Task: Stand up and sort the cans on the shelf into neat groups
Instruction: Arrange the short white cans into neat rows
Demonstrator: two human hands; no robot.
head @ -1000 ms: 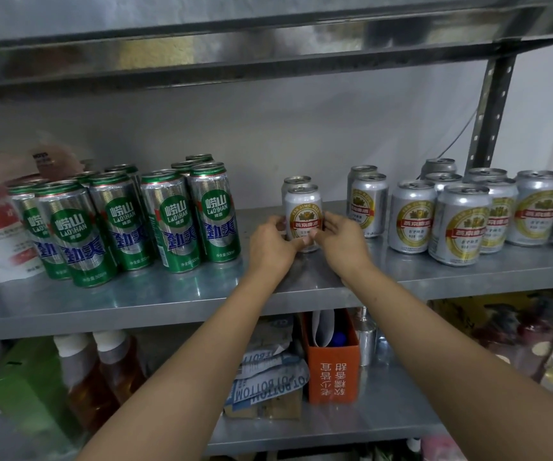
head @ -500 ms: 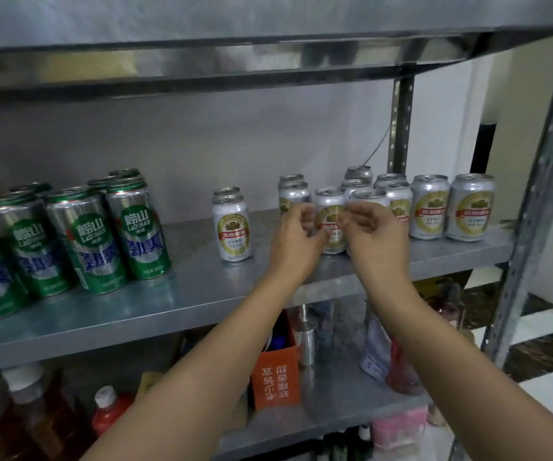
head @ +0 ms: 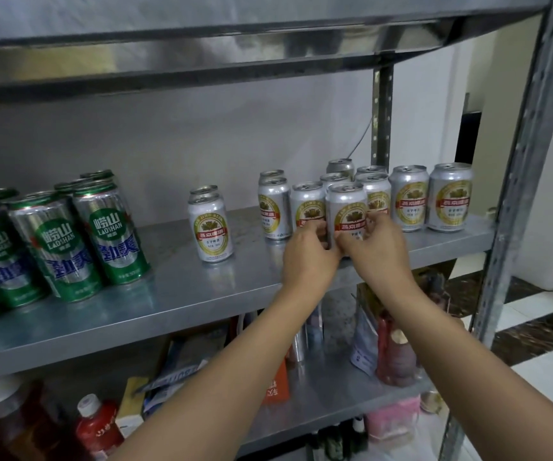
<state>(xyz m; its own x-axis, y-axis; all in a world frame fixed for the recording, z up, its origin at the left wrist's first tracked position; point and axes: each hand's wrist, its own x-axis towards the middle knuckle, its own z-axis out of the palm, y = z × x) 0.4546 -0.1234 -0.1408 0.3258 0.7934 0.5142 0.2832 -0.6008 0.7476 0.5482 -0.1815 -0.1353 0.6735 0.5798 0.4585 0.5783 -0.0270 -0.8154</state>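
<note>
Several short silver cans with gold and red labels stand on the metal shelf [head: 202, 304] at the right. Both hands hold the front silver can [head: 346, 207] low on its body: my left hand [head: 308, 254] grips its left side, my right hand [head: 373, 247] pinches its right side. More silver cans [head: 448, 197] stand behind and to the right. A pair of silver cans [head: 210, 227] stands apart in the middle. Several tall green cans [head: 108, 227] are grouped at the left.
An upper shelf [head: 235, 61] hangs close overhead. A steel upright post [head: 515, 207] bounds the right end. The lower shelf holds bottles [head: 97, 427], an orange box [head: 276, 384], packets and jars. Bare shelf lies between the green cans and the middle pair.
Both hands left the middle silver can and moved right along the shelf. They now hold the front can of the right-hand silver group.
</note>
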